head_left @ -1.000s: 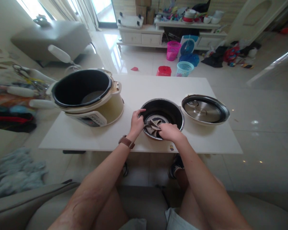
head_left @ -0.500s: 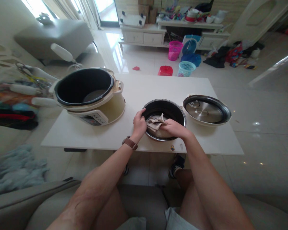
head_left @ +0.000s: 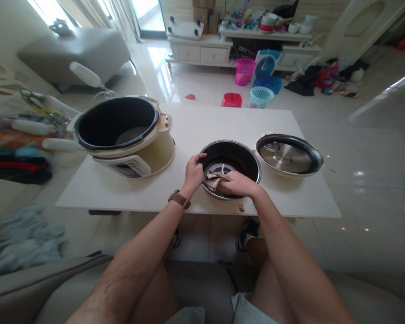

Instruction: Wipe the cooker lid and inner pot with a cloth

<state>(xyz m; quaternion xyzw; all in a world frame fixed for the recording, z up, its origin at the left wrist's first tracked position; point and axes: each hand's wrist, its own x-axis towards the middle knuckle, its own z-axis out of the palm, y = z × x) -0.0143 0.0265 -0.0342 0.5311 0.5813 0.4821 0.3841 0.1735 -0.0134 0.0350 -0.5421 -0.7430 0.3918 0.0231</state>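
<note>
A dark round inner pot (head_left: pixel 243 157) with a shiny rim sits near the front edge of the white table. My left hand (head_left: pixel 193 173) grips its left rim, fingers over the edge and thumb at the side. Inside the pot, my right hand (head_left: pixel 236 183) is closed on a crumpled beige cloth (head_left: pixel 214 177), which lies against the inner left side. Left of the pot stands the cream electric pressure cooker (head_left: pixel 155 155), open at the top with a dark interior. To the right, the cooker lid (head_left: pixel 286 157) rests with its metal underside up.
The white table (head_left: pixel 195 123) carries these things; its front edge runs just before my knees. Baskets, including a pink one (head_left: pixel 245 72) and a light blue one (head_left: pixel 260 97), stand on the floor beyond. A grey sofa (head_left: pixel 202 281) is beneath me.
My right hand has shifted slightly left and down inside the pot with the cloth. My left hand stays on the rim, and the whole view has drifted a little.
</note>
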